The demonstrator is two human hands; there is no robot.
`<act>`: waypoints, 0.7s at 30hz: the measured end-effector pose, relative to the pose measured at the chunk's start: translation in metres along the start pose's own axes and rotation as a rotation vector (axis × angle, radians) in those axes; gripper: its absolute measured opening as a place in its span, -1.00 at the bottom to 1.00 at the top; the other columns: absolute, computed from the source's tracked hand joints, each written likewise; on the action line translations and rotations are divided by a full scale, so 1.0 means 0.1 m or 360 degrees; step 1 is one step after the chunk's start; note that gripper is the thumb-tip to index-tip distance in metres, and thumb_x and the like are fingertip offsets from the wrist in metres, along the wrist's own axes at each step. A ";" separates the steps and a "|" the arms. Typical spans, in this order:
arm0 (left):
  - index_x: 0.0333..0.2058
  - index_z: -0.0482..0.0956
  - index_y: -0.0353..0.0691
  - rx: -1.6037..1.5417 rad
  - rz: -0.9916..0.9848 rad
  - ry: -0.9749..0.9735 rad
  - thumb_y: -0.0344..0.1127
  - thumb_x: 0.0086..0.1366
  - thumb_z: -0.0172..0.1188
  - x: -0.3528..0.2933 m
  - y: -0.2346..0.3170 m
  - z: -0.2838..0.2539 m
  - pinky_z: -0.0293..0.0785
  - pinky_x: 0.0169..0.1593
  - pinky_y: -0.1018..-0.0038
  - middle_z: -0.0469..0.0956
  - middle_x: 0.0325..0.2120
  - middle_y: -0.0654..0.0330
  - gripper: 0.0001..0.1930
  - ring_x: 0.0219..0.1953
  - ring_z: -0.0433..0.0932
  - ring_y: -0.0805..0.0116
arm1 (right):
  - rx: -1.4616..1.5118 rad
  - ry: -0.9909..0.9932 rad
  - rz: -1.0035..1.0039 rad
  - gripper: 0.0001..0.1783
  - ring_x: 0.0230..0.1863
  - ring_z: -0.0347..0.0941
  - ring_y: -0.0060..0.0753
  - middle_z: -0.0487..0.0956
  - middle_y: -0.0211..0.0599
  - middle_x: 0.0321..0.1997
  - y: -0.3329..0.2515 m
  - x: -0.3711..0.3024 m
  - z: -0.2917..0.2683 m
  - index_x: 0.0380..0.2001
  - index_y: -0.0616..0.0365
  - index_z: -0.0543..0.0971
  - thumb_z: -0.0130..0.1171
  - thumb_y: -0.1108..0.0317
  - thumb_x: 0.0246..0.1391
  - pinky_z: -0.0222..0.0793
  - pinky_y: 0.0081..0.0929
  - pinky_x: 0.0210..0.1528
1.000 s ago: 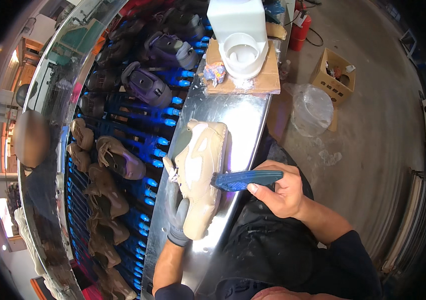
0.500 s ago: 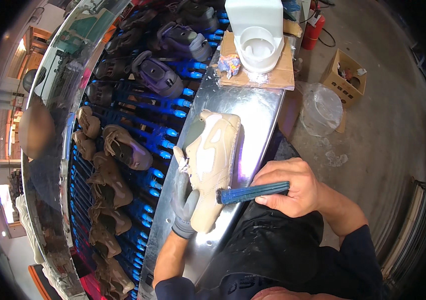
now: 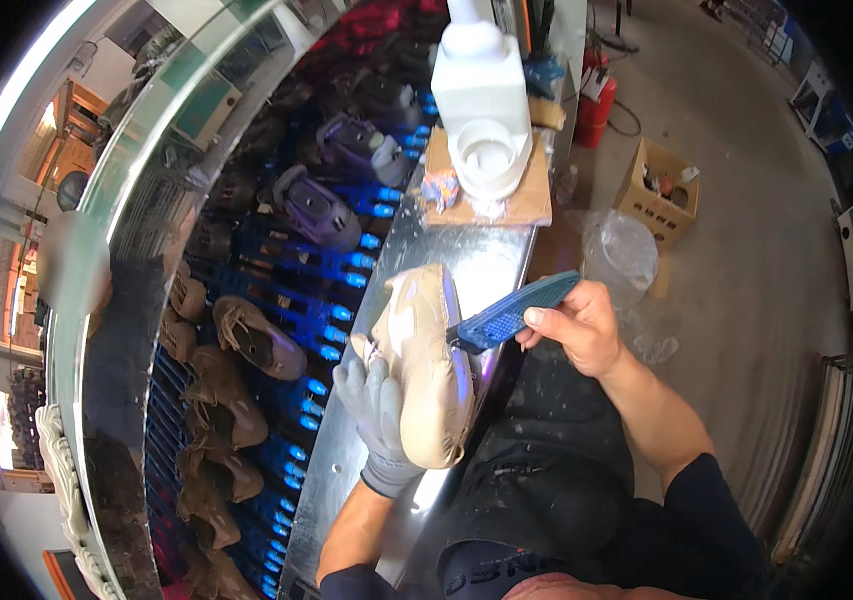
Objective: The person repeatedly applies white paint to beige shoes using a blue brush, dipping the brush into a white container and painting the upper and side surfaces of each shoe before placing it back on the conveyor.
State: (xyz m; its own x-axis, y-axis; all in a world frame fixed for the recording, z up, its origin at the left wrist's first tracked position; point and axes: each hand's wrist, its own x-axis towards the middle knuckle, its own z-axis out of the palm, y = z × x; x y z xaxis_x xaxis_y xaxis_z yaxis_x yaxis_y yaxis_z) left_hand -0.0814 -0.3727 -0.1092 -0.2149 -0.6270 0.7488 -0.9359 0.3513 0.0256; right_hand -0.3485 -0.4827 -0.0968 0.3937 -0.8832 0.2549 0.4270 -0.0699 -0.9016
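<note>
My left hand (image 3: 376, 405), in a grey glove, grips a beige sneaker upper (image 3: 428, 385) from its left side. The upper is tilted over the metal ledge, its right side and lower edge turned up to view. My bare right hand (image 3: 584, 328) pinches a blue brush (image 3: 518, 315) between thumb and fingers. The dark bristle end of the brush meets the right edge of the upper near its middle. Most of the bristles are hard to make out.
A white dispenser bottle (image 3: 481, 100) with a round cup stands on cardboard (image 3: 534, 205) at the ledge's far end. On the left, a conveyor with blue-tipped rods carries several shoes (image 3: 258, 340). A fire extinguisher (image 3: 596, 110) and an open carton (image 3: 654, 190) are on the floor at right.
My left hand has rolled the upper, showing more of its right side and lower edge. The brush has moved up along the upper and tilted. The whole view has shifted slightly.
</note>
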 end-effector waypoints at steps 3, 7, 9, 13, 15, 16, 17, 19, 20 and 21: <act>0.10 0.46 -0.59 -0.0213 0.0076 -0.0033 -0.17 0.16 0.49 0.33 0.12 -0.09 0.32 0.25 -0.42 0.47 0.03 -0.39 -0.31 0.14 0.48 -0.54 | 0.0407 0.0152 0.0056 -0.74 -0.31 0.71 -0.29 0.75 -0.01 -0.18 -0.07 -0.06 0.17 -0.10 0.43 0.67 0.24 0.38 0.36 0.74 -0.34 -0.30; 0.16 0.45 -0.58 -0.0357 0.0067 0.0001 -0.20 0.08 0.55 0.51 0.19 -0.14 0.39 0.28 -0.29 0.51 0.02 -0.35 -0.23 0.10 0.52 -0.45 | 0.0225 0.0149 -0.0056 -0.78 -0.19 0.68 -0.39 0.73 -0.12 -0.18 0.03 -0.31 0.36 -0.07 0.37 0.67 0.26 0.41 0.37 0.65 -0.46 -0.14; 0.38 0.27 -0.51 -0.0416 0.0116 -0.0061 -0.08 -0.01 0.67 0.45 0.08 -0.13 0.34 0.41 -0.12 0.44 0.25 -0.33 0.09 0.28 0.48 -0.38 | 0.0043 0.0071 -0.0166 -0.82 -0.22 0.68 -0.40 0.72 -0.09 -0.20 -0.07 -0.46 0.35 -0.09 0.41 0.67 0.27 0.51 0.31 0.62 -0.49 -0.16; 0.34 0.33 -0.48 -0.0261 0.0240 -0.0269 -0.09 -0.04 0.67 0.52 0.09 -0.27 0.36 0.39 -0.16 0.49 0.22 -0.29 0.05 0.24 0.52 -0.38 | -0.0056 0.0040 -0.0148 -0.88 -0.28 0.66 -0.42 0.71 -0.12 -0.25 -0.39 -0.42 0.25 -0.18 0.41 0.68 0.30 0.60 0.23 0.58 -0.52 -0.18; 0.16 0.47 -0.49 -0.0387 0.0179 -0.0218 -0.17 0.02 0.57 0.54 0.09 -0.24 0.33 0.35 -0.23 0.53 0.07 -0.27 -0.21 0.13 0.55 -0.37 | -0.0162 0.0128 -0.0111 -0.89 -0.31 0.64 -0.46 0.72 -0.20 -0.27 -0.43 -0.28 0.21 -0.20 0.38 0.68 0.33 0.56 0.23 0.53 -0.54 -0.22; 0.07 0.55 -0.49 -0.0444 0.0143 -0.0189 -0.20 0.05 0.52 0.55 0.10 -0.23 0.31 0.32 -0.27 0.55 -0.01 -0.27 -0.34 0.08 0.57 -0.36 | -0.0327 0.0038 -0.0250 -0.88 -0.32 0.63 -0.48 0.71 -0.22 -0.27 -0.45 -0.27 0.20 -0.20 0.38 0.68 0.33 0.54 0.24 0.52 -0.55 -0.24; 0.07 0.54 -0.49 -0.0476 0.0146 -0.0176 -0.21 0.04 0.53 0.55 0.09 -0.22 0.30 0.33 -0.27 0.55 0.00 -0.27 -0.32 0.09 0.57 -0.36 | -0.0492 -0.0053 -0.0389 -0.88 -0.32 0.62 -0.50 0.71 -0.23 -0.28 -0.47 -0.26 0.19 -0.20 0.38 0.67 0.33 0.53 0.24 0.50 -0.56 -0.25; 0.09 0.52 -0.49 -0.0527 0.0148 -0.0151 -0.21 0.01 0.55 0.53 0.06 -0.20 0.29 0.35 -0.26 0.55 0.03 -0.28 -0.29 0.12 0.56 -0.36 | -0.0650 -0.0271 -0.0577 -0.85 -0.34 0.65 -0.43 0.72 -0.09 -0.26 -0.54 -0.23 0.12 -0.21 0.46 0.68 0.29 0.53 0.25 0.54 -0.54 -0.28; 0.14 0.48 -0.48 -0.0495 0.0179 -0.0188 -0.19 -0.01 0.59 0.52 0.03 -0.21 0.30 0.36 -0.27 0.54 0.08 -0.30 -0.21 0.15 0.56 -0.37 | -0.0574 -0.0230 -0.0406 -0.87 -0.35 0.63 -0.48 0.71 -0.16 -0.28 -0.60 -0.19 0.11 -0.22 0.43 0.67 0.31 0.52 0.24 0.52 -0.56 -0.29; 0.20 0.45 -0.48 -0.0469 0.0217 -0.0229 -0.16 -0.04 0.62 0.52 -0.01 -0.22 0.32 0.37 -0.27 0.53 0.13 -0.32 -0.13 0.19 0.55 -0.37 | -0.0497 -0.0179 -0.0238 -0.87 -0.35 0.61 -0.54 0.71 -0.22 -0.30 -0.66 -0.16 0.10 -0.23 0.40 0.67 0.33 0.52 0.23 0.49 -0.58 -0.30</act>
State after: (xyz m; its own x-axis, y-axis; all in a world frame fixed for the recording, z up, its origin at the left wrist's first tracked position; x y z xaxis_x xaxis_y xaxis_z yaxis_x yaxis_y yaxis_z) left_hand -0.0854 -0.3899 -0.0559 -0.3892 -0.6447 0.6579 -0.7797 0.6109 0.1374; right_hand -0.3745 -0.4595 -0.0379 0.4401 -0.7973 0.4131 0.2239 -0.3481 -0.9103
